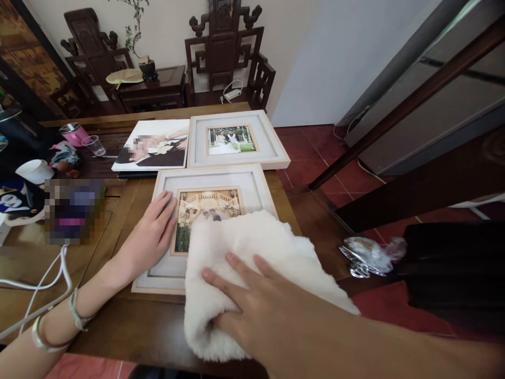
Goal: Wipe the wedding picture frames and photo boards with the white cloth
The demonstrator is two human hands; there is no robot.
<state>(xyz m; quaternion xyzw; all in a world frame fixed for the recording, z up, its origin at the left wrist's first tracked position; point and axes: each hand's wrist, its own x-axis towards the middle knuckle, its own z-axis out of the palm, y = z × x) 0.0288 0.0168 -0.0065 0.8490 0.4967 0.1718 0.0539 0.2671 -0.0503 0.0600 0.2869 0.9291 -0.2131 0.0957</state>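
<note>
A framed photograph [205, 181] with a pale wood frame lies flat on the wooden table [130, 326] in front of me. My left hand [152, 234] rests flat on the frame's left side, fingers together, holding it down. A fluffy white cloth [252, 247] covers the frame's right and lower part. My right hand [252, 300] presses flat on top of the cloth, fingers spread and pointing left.
A second framed photo [236, 141] and an unframed photo print [153, 145] lie further back. A pink cup [74, 133], clear glass [93, 145], white cup [34, 171] and white cables [43, 284] sit at left. Crumpled foil wrapping [366, 255] lies right. Carved chairs [226, 50] stand behind.
</note>
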